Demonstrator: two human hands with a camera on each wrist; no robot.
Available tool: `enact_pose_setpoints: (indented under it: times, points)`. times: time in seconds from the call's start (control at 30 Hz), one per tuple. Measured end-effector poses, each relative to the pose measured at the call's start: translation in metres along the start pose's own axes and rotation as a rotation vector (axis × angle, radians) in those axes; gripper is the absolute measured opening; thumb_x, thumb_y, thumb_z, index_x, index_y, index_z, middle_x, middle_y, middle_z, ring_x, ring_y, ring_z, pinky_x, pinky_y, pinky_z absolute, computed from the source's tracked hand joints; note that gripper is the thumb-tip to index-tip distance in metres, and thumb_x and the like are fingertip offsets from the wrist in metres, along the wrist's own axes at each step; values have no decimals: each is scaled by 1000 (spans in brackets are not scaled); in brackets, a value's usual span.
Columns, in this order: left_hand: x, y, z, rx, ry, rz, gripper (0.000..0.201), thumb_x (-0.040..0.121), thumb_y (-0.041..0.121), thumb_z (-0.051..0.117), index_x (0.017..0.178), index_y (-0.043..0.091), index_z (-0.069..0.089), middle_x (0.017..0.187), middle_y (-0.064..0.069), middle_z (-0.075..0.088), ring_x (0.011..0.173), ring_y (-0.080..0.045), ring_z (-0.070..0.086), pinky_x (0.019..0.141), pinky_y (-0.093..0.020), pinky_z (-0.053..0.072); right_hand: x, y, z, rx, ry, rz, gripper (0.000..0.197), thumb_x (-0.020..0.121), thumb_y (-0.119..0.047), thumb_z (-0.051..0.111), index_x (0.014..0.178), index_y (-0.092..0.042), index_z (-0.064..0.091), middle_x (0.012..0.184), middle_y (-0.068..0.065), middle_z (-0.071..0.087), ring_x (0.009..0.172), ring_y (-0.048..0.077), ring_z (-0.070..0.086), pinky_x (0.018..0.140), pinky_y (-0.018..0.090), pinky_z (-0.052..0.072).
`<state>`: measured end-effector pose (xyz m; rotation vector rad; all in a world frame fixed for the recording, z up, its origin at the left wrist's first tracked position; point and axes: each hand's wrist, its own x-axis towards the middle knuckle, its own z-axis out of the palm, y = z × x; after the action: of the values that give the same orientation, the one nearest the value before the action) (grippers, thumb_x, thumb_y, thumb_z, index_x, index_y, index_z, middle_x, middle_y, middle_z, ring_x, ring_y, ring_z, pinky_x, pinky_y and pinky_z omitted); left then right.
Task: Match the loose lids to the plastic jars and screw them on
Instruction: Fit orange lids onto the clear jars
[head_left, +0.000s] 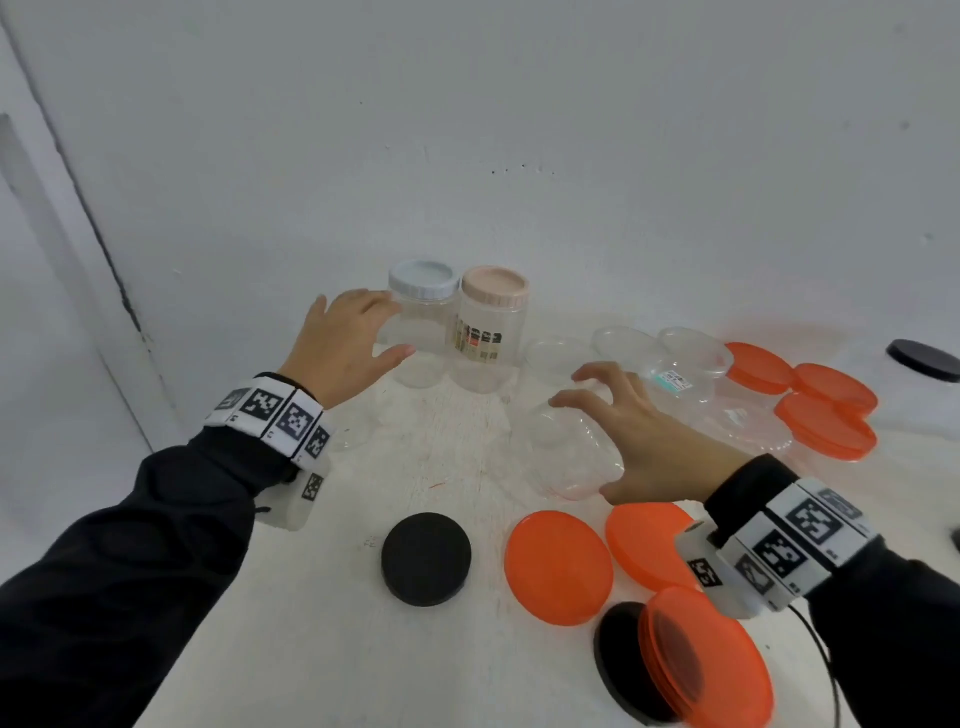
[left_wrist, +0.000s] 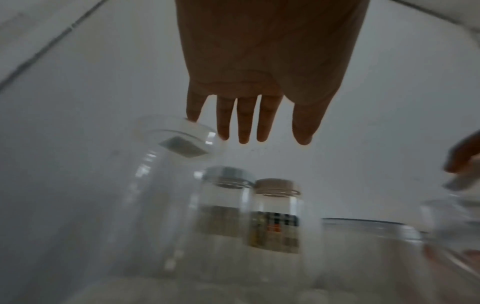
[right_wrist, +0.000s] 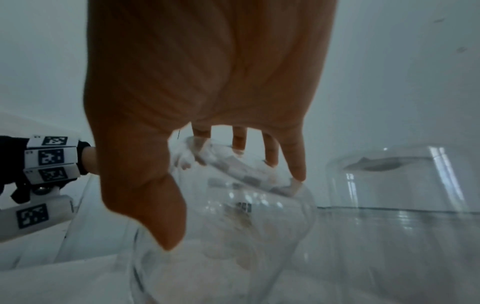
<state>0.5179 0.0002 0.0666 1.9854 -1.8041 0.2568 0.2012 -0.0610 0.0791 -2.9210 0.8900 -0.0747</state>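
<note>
Reaching over an uncapped clear jar (head_left: 571, 447) near the middle of the desk (head_left: 322, 613), the right hand (head_left: 649, 431) curls its fingertips (right_wrist: 296, 170) onto the far rim and its thumb round the near side, gripping it, probably to steady it for a lid. The jar is transparent, rounded and wide-mouthed. Just near of it lie orange lids (head_left: 558, 566) and, to their left, a black lid (head_left: 426, 558), handy for trying. The left hand (head_left: 345, 345) is spread open with straight fingers at the side of the blue-lidded jar (head_left: 423, 312); whether it touches is unclear. That jar stands against the pink-lidded jar (head_left: 493, 322) (both already capped, far on the desk). More bare jars (head_left: 675, 364) and orange lids sit to the right.
</note>
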Motion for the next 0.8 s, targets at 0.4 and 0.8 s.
enact_pose_setpoints:
  times: [0.4, 0.8]
  points:
    - [-58, 145, 58, -223, -779, 341, 81, 76, 38, 73, 143, 24, 29, 151, 8, 24, 136, -8, 19, 108, -20, 17, -84, 45, -13, 146, 56, 4, 95, 55, -48, 71, 139, -35, 27, 128, -9, 23, 114, 10, 31, 83, 22, 42]
    - [-77, 177, 84, -43, -896, 228, 105, 65, 36, 82, 146, 27, 16, 152, 4, 8, 138, -17, 10, 113, -36, 23, -148, 96, 1, 210, 17, 157, 100, 57, -32, 86, 135, -18, 23, 127, -7, 26, 103, 6, 41, 83, 13, 36]
